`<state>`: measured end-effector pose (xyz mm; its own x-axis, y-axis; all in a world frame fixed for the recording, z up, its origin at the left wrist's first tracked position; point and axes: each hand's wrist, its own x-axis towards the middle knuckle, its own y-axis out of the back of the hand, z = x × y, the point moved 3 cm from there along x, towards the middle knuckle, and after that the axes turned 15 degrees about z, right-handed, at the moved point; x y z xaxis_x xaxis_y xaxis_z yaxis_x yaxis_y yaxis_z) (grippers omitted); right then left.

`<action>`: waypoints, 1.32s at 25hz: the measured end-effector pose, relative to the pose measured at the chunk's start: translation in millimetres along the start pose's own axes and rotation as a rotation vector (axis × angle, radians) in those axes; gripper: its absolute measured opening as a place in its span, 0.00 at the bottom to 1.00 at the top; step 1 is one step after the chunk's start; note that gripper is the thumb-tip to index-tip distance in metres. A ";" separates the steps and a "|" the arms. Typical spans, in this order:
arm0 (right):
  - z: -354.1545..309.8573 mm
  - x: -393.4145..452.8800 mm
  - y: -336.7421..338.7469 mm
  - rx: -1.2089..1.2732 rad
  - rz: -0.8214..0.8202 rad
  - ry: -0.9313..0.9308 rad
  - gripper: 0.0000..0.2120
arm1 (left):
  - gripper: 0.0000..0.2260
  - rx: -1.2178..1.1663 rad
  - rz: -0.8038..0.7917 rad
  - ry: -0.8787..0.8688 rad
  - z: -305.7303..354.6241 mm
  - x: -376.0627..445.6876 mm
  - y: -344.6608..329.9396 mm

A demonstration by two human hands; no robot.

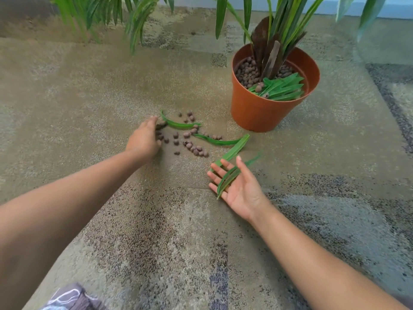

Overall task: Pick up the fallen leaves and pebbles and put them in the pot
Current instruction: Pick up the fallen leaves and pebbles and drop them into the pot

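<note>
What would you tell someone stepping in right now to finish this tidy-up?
Left hand: fingers curled down over the pebbles at the pile's left edge, gathering some; whether it holds any is hidden.
Right hand: open, palm up, a leaf lying across it.
Pot: upright on the carpet, right of the pile, with a bunch of leaves already on its pebbles.
Done: several leaves are in the pot.
Left: the scattered pebbles, about three more leaves on the carpet among and beside them, and the leaf in the right hand.
</note>
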<state>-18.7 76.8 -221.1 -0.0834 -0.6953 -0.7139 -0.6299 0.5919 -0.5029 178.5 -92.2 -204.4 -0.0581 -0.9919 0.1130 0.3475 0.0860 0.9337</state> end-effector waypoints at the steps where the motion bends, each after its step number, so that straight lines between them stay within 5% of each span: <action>1: 2.1 1.3 4.5 0.029 -0.010 0.001 0.24 | 0.26 0.017 0.003 0.005 -2.2 1.6 -2.7; 6: 6.9 5.5 11.5 0.090 -0.048 0.012 0.24 | 0.15 -0.054 0.136 0.015 2.0 -0.2 -6.0; 18: 9.7 9.5 14.0 0.048 -0.048 0.019 0.14 | 0.11 -0.006 -0.044 -0.154 3.9 21.3 1.2; 21: 9.7 8.2 13.6 0.042 -0.036 0.013 0.14 | 0.08 -0.120 -0.056 -0.003 15.1 12.5 6.2; 25: 8.0 6.9 12.1 0.057 -0.020 0.001 0.16 | 0.07 -0.447 -0.246 0.223 55.7 -32.4 5.6; 33: 9.1 5.2 8.8 0.191 0.001 0.016 0.16 | 0.08 -0.475 -0.478 -0.051 140.9 -101.2 -11.6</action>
<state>-17.7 82.1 -233.6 -0.0970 -0.6999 -0.7077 -0.4718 0.6584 -0.5865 48.5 20.3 -178.8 -0.3477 -0.9040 -0.2488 0.6460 -0.4233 0.6352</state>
